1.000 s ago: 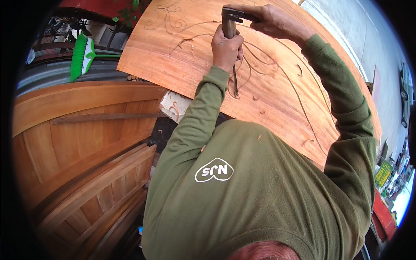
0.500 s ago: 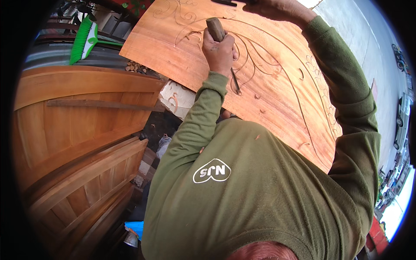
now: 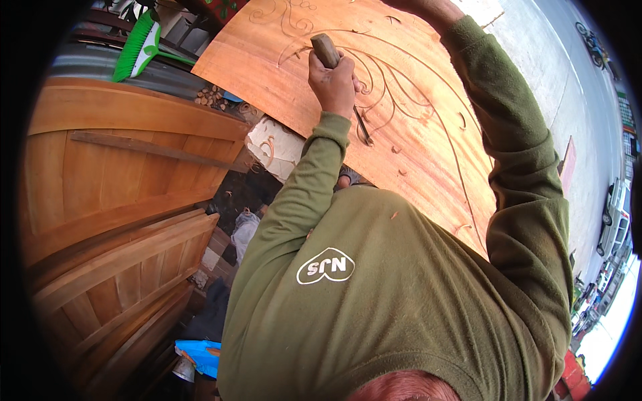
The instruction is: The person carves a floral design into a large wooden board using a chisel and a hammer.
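Note:
My left hand (image 3: pixel 334 87) is closed around the wooden handle of a chisel (image 3: pixel 325 51). The thin dark blade slants down from under my fist, and its tip rests on a broad wooden panel (image 3: pixel 261 77). Curling scroll and leaf lines are cut or drawn across this panel. A few curled wood shavings (image 3: pixel 396 150) lie on its surface. My right hand (image 3: pixel 435 10) is at the top edge, past the panel's far side. Its fingers are cut off by the frame, so what it holds is hidden.
Panelled wooden doors (image 3: pixel 134 160) lean at the left, below a green broom (image 3: pixel 137 50). A whitish block (image 3: pixel 271 148) sits under the panel's near left edge, and a plastic bag (image 3: pixel 246 227) lies on the floor. Parked vehicles (image 3: pixel 612 220) line the road at right.
My right hand has moved up and left, mostly out of frame; the dark thing in it no longer shows. My left hand keeps its grip on the chisel. The whole view has shifted slightly.

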### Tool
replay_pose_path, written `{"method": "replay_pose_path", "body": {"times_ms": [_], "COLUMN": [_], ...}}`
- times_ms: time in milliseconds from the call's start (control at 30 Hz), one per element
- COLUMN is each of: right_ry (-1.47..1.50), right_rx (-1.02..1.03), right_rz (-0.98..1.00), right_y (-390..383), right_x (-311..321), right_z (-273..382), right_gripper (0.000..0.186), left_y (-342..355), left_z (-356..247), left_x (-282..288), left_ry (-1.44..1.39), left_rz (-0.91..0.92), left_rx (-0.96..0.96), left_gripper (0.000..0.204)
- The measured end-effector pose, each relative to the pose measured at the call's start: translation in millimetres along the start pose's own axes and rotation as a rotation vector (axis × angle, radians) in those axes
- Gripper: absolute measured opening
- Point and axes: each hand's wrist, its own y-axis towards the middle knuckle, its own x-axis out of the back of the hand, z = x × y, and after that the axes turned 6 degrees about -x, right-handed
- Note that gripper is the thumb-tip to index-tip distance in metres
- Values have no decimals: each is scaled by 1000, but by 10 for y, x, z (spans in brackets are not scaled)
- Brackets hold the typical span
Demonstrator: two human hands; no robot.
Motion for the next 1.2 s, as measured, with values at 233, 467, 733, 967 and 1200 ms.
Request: {"method": "replay_pose_path", "body": {"times_ms": [233,467,733,967,1200], "right_ry": [-379,-152,-347,-466,-265], "right_rx": [146,-51,-23,198,-116], "right_rz": [627,324,241,467,141], "right_y": [-103,-53,131,-240,-1304], "right_x": [-178,-583,-865,-973,-312], "right_z": [87,332,255,311,-144], "right_gripper": [75,64,72,77,66], "left_y": [-19,-32,-190,-321,-610], "left_z": [-5,-5,-51,-144,-795], "left_x": [151,205,402,344,195], "left_ry": [-11,-4,-24,-48,-202], "left_rz": [-84,-141,-285,-341,-150], "left_rx": [-22,-20,7,-77,84], "left_gripper": [20,21,24,25,16]}}
